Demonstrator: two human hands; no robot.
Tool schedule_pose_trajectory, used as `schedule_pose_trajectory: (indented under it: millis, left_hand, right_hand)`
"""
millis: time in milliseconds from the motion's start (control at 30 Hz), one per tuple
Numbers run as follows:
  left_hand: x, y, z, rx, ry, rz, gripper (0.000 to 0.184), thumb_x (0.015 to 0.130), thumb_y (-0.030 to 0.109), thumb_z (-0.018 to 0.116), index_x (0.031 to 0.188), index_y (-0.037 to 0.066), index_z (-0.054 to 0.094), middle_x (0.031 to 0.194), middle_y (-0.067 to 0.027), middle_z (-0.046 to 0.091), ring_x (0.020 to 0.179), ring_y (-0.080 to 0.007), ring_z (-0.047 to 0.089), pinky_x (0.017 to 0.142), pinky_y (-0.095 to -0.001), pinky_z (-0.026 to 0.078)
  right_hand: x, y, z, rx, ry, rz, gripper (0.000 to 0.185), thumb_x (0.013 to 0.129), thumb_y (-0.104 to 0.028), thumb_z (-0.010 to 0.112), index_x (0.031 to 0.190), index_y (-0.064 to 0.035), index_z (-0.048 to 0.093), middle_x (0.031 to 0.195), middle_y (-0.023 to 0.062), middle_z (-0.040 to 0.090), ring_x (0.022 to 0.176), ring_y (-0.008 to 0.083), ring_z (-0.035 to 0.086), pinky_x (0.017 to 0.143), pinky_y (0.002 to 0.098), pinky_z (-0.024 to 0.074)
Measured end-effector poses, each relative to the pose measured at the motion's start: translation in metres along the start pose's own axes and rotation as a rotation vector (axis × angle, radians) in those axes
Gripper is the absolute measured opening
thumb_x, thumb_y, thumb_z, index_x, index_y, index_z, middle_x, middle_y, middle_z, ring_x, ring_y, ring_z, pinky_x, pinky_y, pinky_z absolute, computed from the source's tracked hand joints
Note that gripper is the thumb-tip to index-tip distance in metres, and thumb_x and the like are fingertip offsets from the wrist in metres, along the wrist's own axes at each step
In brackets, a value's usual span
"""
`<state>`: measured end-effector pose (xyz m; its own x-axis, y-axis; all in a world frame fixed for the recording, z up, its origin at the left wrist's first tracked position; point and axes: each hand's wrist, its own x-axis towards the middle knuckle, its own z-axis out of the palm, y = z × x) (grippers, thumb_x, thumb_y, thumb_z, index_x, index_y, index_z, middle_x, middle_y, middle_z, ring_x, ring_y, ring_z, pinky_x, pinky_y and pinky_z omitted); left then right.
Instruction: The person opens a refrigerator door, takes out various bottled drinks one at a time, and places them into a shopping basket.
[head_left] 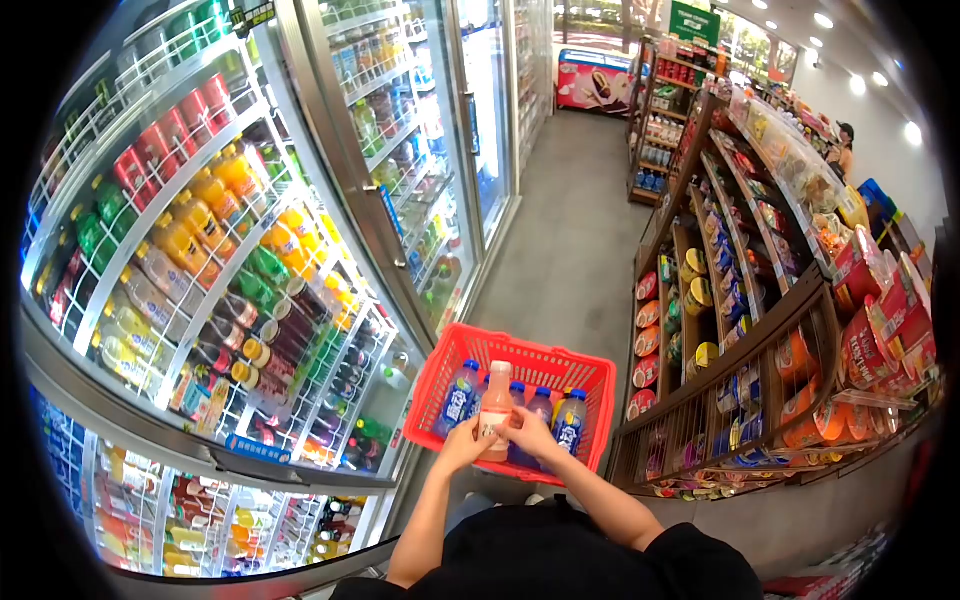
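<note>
A clear bottle of pink drink (498, 388) with a pale cap is held upright between my two hands. My left hand (462, 444) grips its lower left side, fingers closed round it. On the other side my right hand (530, 434) closes on the bottle near its label. Just beneath and beyond the hands is a red plastic basket (540, 350). Several bottles with blue caps lie or stand inside it, including a blue-labelled bottle (457, 398) at the left and another blue-labelled bottle (571, 422) at the right. My hands partly cover the middle ones.
To the left, an open glass fridge door (345, 250) stands beside drink shelves with several orange bottles (192, 222) and red cans (160, 150). A snack rack (740, 330) lines the right side. The grey aisle floor (560, 210) runs to a chest freezer (594, 80). A person (843, 150) is far right.
</note>
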<state>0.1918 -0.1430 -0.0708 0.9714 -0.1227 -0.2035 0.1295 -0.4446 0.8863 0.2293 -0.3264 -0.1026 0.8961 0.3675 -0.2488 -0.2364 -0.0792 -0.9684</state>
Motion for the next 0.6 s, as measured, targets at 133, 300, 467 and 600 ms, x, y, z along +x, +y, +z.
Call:
schedule_pose_trajectory:
  millis: [133,300,467,600]
  left_hand:
    - [0.024,-0.034,-0.015,0.063,-0.083,-0.08,0.053,0.08,0.04,0.071,0.12,0.005,0.062,0.104,-0.0202,0.069,0.099,-0.037,0.066,0.085,-0.0427,0.051]
    - [0.064,-0.086,-0.027,0.243,-0.244,-0.062,0.049,0.081,0.041,0.069,0.113,0.005,0.065,0.103,-0.0221,0.069,0.098,-0.0384,0.066,0.084,-0.0444,0.051]
    - [0.079,-0.111,-0.008,0.517,-0.339,-0.112,0.044,0.082,0.035,0.07,0.115,0.007,0.066,0.104,-0.0244,0.067,0.096,-0.0403,0.065,0.084,-0.0454,0.051]
    - [0.08,-0.119,0.004,0.53,-0.268,-0.113,0.041,0.081,0.034,0.071,0.111,0.007,0.068,0.099,-0.0235,0.068,0.094,-0.0397,0.066,0.084,-0.0458,0.052]
  right_hand:
    - [0.022,0.02,0.018,-0.105,0.038,0.066,0.05,0.087,-0.019,0.07,0.128,0.0038,0.053,0.11,0.0119,0.066,0.098,0.0177,0.063,0.084,0.0311,0.0516]
    - [0.051,0.046,0.031,-0.242,0.066,0.134,0.045,0.085,-0.019,0.07,0.123,0.0017,0.058,0.104,0.0132,0.068,0.092,0.0201,0.066,0.081,0.033,0.052]
    - [0.057,0.05,0.039,-0.593,0.056,0.252,0.048,0.083,-0.04,0.07,0.105,0.0028,0.066,0.095,0.021,0.07,0.089,0.0317,0.069,0.08,0.0404,0.0529]
    - [0.066,0.071,0.035,-0.719,0.134,0.275,0.054,0.083,-0.046,0.069,0.105,0.0037,0.066,0.098,0.0235,0.069,0.094,0.0362,0.068,0.081,0.0428,0.0527]
